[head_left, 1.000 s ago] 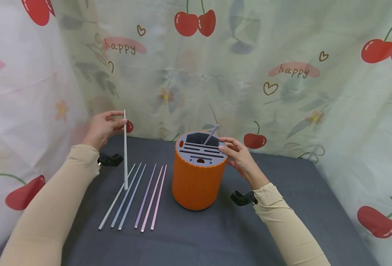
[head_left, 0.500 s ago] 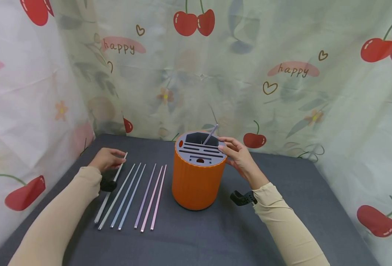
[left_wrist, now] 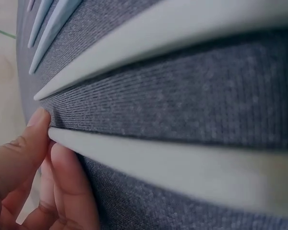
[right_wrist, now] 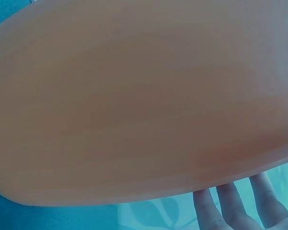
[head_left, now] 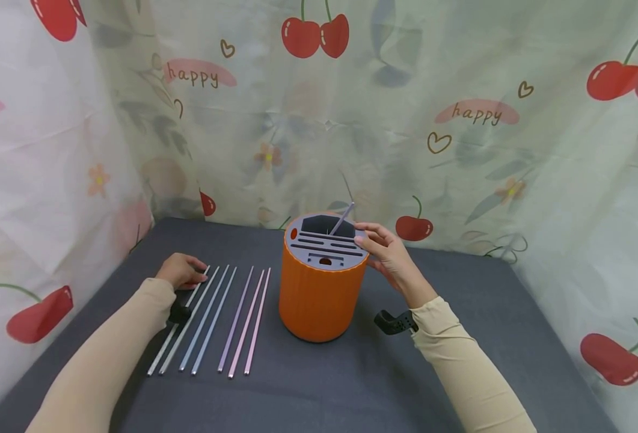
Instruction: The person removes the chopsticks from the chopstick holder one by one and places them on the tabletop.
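Observation:
My left hand (head_left: 182, 272) pinches the far, thin tip of the outermost white chopstick (head_left: 162, 350), which lies along the dark table. In the left wrist view the thumb (left_wrist: 21, 151) and fingers meet at that tip, with a second white chopstick (left_wrist: 134, 43) alongside. To its right lie two blue chopsticks (head_left: 204, 318), one purple chopstick (head_left: 236, 319) and two pink chopsticks (head_left: 247, 323). My right hand (head_left: 390, 257) grips the upper right side of an orange utensil holder (head_left: 321, 304), thumb at its rim. The holder fills most of the right wrist view.
The holder's grey top (head_left: 326, 246) has narrow slots and a wide rear opening, from which a slanted purple stick (head_left: 343, 218) protrudes. A dark cloth (head_left: 448, 361) covers the table. Behind hangs a curtain (head_left: 319, 138) printed with cherries.
My left hand has lowered the white chopstick from upright to flat on the table, left of the other white one. The right hand has stayed at the holder.

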`<action>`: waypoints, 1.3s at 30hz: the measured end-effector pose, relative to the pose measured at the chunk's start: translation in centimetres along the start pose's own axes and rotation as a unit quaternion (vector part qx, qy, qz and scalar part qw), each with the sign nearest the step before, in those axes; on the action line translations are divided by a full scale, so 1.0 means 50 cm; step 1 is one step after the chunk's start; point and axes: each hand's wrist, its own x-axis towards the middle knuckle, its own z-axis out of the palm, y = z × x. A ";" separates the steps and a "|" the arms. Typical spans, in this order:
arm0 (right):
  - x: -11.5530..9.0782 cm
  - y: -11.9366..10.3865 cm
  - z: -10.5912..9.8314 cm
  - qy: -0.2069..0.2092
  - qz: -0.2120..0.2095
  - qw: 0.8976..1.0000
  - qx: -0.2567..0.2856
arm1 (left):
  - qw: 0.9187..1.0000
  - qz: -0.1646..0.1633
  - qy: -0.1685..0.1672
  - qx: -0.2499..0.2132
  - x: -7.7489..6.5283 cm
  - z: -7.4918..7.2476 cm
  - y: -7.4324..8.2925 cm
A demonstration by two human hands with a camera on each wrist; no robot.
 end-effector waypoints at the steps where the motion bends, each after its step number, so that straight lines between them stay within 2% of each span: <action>1: 0.000 -0.001 0.000 0.000 0.000 1.000 -0.001 | 1.000 0.000 0.002 0.000 0.000 0.001 0.000; 16: 0.006 -0.004 0.004 -0.004 0.000 1.000 -0.005 | 1.000 -0.001 0.017 0.010 -0.010 0.002 0.002; 24: 0.007 -0.003 0.006 -0.002 -0.001 1.000 -0.005 | 1.000 0.003 0.015 0.001 -0.005 -0.006 -0.006; 27: 0.007 -0.002 0.007 -0.003 -0.002 1.000 -0.004 | 1.000 0.008 0.014 -0.015 -0.005 -0.016 0.004; 30: 0.005 -0.001 0.007 -0.003 -0.002 1.000 -0.003 | 0.998 0.033 0.004 -0.052 -0.014 -0.027 0.043; 32: 0.004 -0.001 0.006 -0.004 -0.001 1.000 -0.002 | 0.995 0.058 -0.009 -0.086 -0.028 -0.032 0.091; 35: 0.002 0.000 0.004 -0.003 -0.001 1.000 0.000 | 0.984 0.097 -0.034 -0.143 -0.058 -0.034 0.186; 39: -0.001 0.000 0.002 0.000 -0.001 1.000 0.003 | 0.965 0.147 -0.065 -0.206 -0.110 -0.020 0.321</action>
